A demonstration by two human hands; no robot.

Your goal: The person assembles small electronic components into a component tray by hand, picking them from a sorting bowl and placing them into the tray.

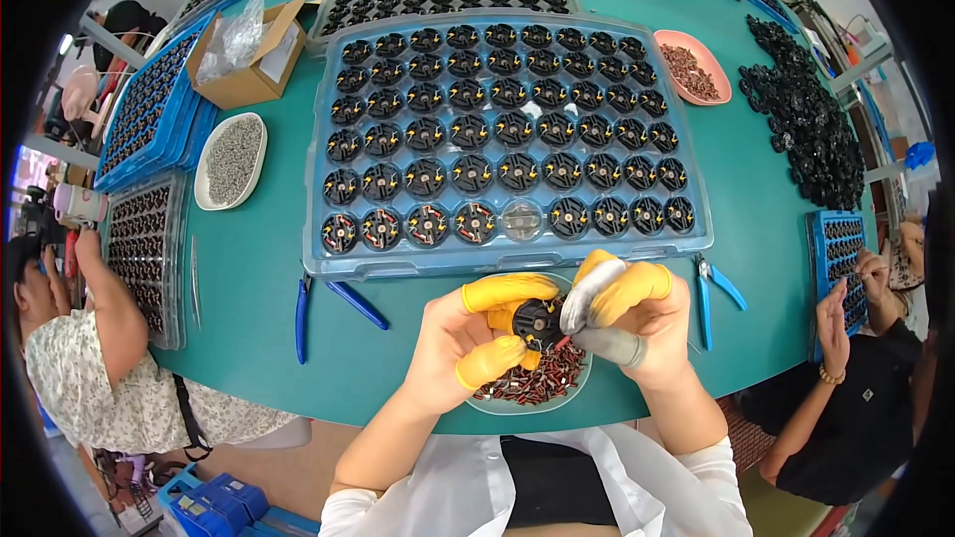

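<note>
My left hand, with yellow finger cots, is closed around a black round plastic part with a round centre. My right hand, in grey and yellow finger cots, is pinched against that part's right side. A small reddish rod-shaped piece shows at its thumb tip. Below both hands sits a pale bowl of similar reddish rod-shaped pieces. Just beyond stands a clear-and-blue tray with rows of black round parts. Several in its nearest row carry reddish rods, and one pocket there holds no part.
Blue-handled pliers lie left and right of my hands. A white bowl of grey bits, a cardboard box, a pink bowl and piled black parts stand farther out. Co-workers sit at both sides.
</note>
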